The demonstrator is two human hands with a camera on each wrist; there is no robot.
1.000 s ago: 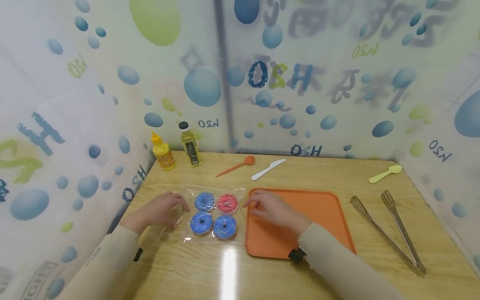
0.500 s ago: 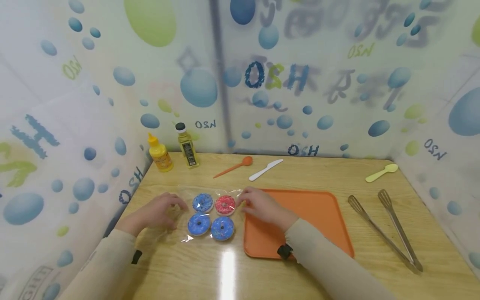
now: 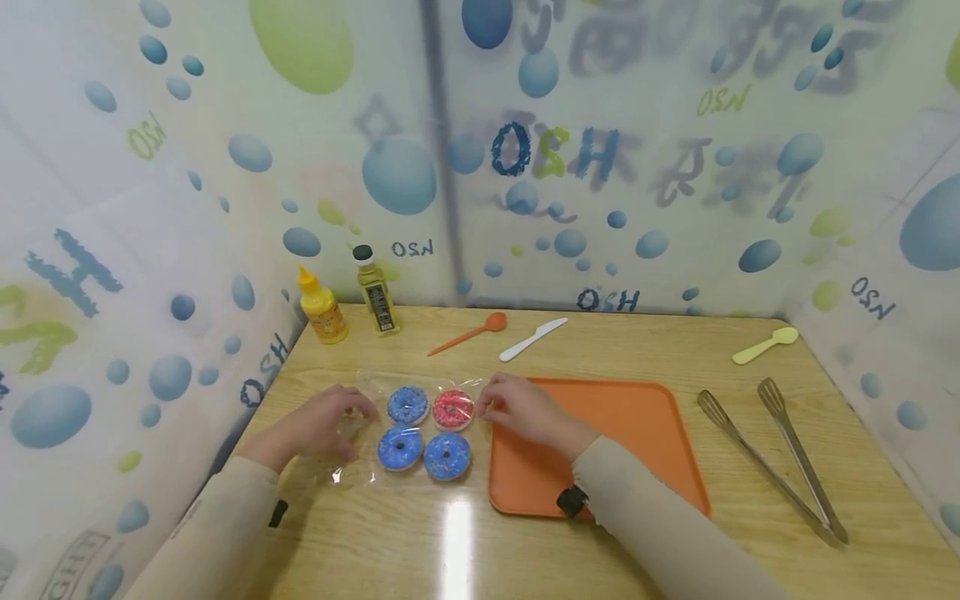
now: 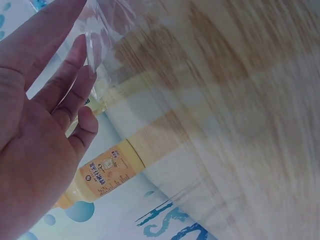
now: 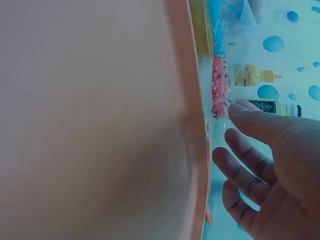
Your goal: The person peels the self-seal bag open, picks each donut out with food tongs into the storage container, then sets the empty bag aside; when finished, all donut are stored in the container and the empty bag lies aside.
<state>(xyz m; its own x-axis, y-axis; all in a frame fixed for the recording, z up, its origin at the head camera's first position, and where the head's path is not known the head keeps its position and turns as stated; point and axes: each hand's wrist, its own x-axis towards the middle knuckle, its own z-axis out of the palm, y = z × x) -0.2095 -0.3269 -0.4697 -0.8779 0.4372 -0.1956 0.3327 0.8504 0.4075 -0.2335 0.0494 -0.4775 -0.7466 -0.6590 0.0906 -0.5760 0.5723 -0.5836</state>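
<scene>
A clear plastic bag (image 3: 375, 483) with frosted donuts in it lies on the wooden table: three are blue, such as the front one (image 3: 447, 456), and one is pink-red (image 3: 453, 409). My left hand (image 3: 318, 425) is at the bag's left end, thumb and index finger apart; in the left wrist view its fingertips touch the clear film (image 4: 97, 37). At the upper right corner of the bag my right hand (image 3: 525, 408) pinches the film between thumb and index finger, over the tray's left edge. In the right wrist view its other fingers curve loosely.
An orange tray (image 3: 615, 467) lies right of the bag. Metal tongs (image 3: 787, 475) are farther right, a yellow spoon (image 3: 765, 346) behind them. Along the back are a yellow squeeze bottle (image 3: 324, 312), an oil bottle (image 3: 377, 296), an orange spoon (image 3: 468, 333) and a white knife (image 3: 534, 339).
My right hand has moved left from over the tray to the bag's right edge and now pinches it. My left hand stays at the bag's left end.
</scene>
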